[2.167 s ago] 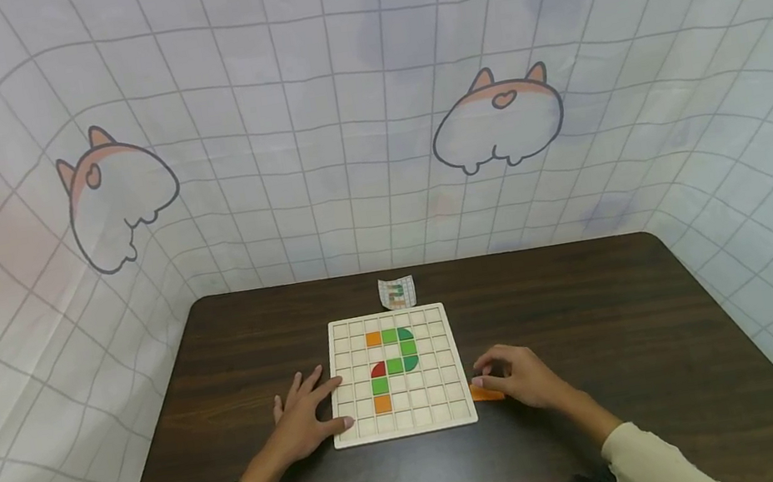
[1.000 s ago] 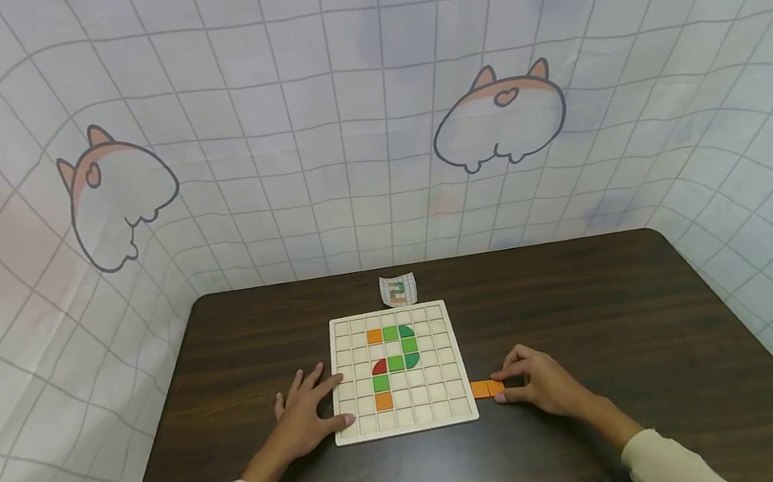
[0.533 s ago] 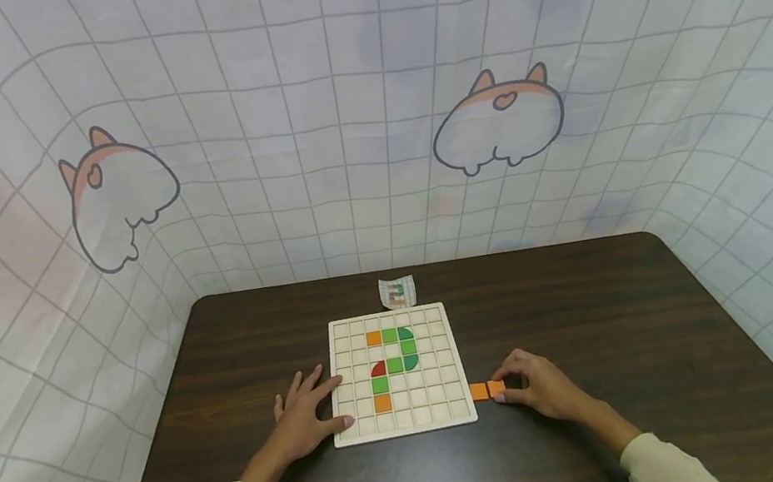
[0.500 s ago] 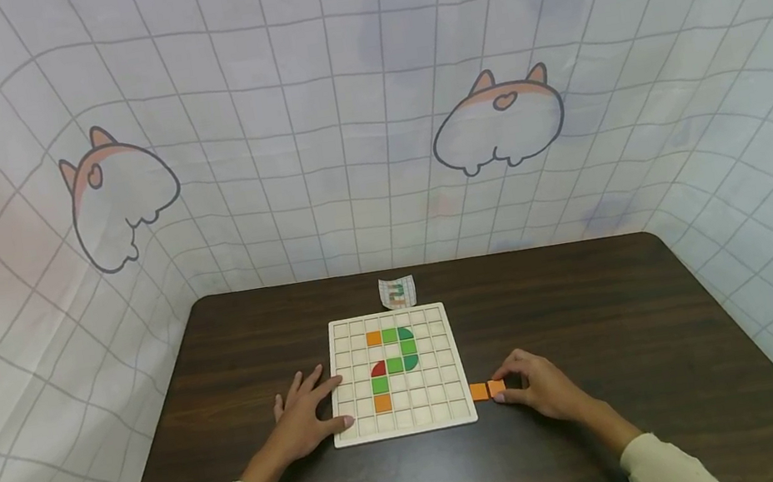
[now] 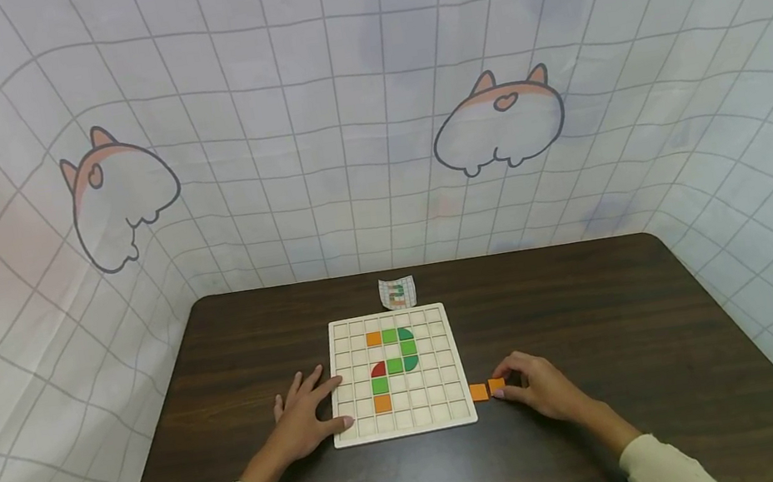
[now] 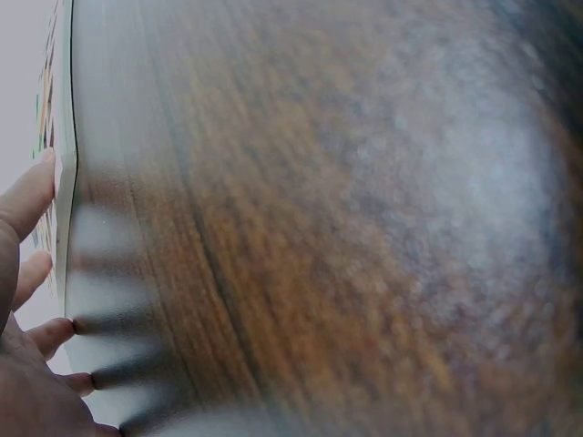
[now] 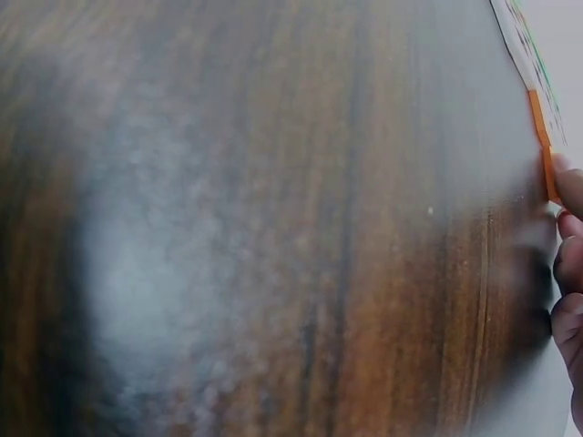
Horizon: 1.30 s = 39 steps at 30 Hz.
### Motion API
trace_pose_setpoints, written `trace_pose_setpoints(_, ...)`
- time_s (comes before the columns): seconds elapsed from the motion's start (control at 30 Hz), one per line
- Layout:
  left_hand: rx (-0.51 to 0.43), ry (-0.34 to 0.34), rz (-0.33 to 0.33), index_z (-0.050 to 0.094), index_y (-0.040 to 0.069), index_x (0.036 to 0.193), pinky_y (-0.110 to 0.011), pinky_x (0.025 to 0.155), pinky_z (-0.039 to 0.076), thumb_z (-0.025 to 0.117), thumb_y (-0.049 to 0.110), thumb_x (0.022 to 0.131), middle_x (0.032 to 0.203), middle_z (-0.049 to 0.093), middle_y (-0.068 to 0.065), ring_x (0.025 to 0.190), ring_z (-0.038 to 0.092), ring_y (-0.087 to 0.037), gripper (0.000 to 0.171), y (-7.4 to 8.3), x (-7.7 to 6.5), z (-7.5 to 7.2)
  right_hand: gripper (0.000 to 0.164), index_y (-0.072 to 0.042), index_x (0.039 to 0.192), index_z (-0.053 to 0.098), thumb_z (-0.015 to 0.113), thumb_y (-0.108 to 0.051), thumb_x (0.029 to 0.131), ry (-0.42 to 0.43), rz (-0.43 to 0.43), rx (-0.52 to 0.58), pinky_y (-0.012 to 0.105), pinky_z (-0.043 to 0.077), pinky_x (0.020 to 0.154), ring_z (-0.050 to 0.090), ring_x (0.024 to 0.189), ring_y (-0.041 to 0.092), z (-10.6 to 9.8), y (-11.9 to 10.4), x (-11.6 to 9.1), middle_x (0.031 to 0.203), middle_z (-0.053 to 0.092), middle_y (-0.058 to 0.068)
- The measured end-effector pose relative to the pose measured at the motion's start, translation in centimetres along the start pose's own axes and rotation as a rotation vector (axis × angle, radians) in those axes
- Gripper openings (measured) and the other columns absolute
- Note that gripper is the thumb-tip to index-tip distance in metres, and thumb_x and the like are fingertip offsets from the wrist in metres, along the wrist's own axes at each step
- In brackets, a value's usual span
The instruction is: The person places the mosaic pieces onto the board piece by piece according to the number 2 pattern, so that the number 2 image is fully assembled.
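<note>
A cream grid board (image 5: 435, 414) lies on the dark wooden table, with orange, green and red tiles set in some of its cells. My left hand (image 5: 302, 425) rests at the board's left edge, thumb and forefinger on the rim, the other fingers spread. Between thumb and forefinger my right hand (image 5: 542, 386) pinches an orange square tile (image 5: 496, 385). Another orange square tile (image 5: 480, 392) lies against the board's right edge, a narrow gap from the pinched one. In the right wrist view the pinched orange tile (image 7: 550, 173) shows edge-on at the fingertips.
A small printed paper card (image 5: 397, 293) with a coloured grid pattern lies just behind the board. The table (image 5: 593, 301) has rounded far corners, and a white checked curtain (image 5: 372, 150) hangs round its back and sides.
My right hand has shifted right and taken hold of the right orange tile, which now sits slightly apart from its neighbour. The left hand and board have stayed put.
</note>
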<state>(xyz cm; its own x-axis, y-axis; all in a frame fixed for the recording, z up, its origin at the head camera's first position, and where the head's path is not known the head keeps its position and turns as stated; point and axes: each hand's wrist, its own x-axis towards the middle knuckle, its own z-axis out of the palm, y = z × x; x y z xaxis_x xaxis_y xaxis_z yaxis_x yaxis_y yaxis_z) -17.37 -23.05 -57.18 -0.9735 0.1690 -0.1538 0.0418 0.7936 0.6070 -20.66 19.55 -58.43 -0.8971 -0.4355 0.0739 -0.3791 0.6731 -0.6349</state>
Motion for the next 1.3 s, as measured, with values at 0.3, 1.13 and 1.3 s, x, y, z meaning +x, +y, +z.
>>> trace_pose_setpoints(0.3, -0.001, 0.001, 0.008, 0.052, 0.019, 0.148, -0.079, 0.109, 0.001, 0.081, 0.044, 0.082, 0.164, 0.028, -0.017, 0.152, 0.010, -0.049, 0.077, -0.2, 0.1, 0.1, 0.015, -0.019, 0.107, 0.072, 0.074, -0.024, 0.093, -0.068, 0.008, 0.141, 0.020, 0.041, 0.052, 0.046, 0.058, 0.002, -0.5, 0.1, 0.2, 0.089, 0.062, -0.006)
trace_pose_setpoints(1.13, 0.017, -0.006, 0.009, 0.052, 0.019, 0.148, -0.080, 0.110, 0.002, 0.081, 0.044, 0.083, 0.164, 0.028, -0.017, 0.153, 0.010, -0.049, 0.076, -0.1, 0.1, 0.0, 0.035, -0.004, 0.119, 0.070, 0.078, -0.019, 0.089, -0.174, 0.014, 0.386, 0.022, 0.045, 0.045, 0.046, 0.049, 0.003, 0.3, -2.9, 1.9, 0.094, 0.067, 0.008)
trace_pose_setpoints(1.3, 0.013, -0.008, 0.010, 0.052, 0.018, 0.149, -0.080, 0.109, 0.002, 0.081, 0.044, 0.083, 0.164, 0.028, -0.017, 0.153, 0.009, -0.049, 0.076, -0.1, 0.1, 0.0, 0.032, -0.004, 0.118, 0.070, 0.077, -0.016, 0.089, -0.176, -0.011, 0.405, 0.023, 0.047, 0.045, 0.048, 0.051, 0.003, 1.0, -3.3, 2.3, 0.094, 0.065, 0.008)
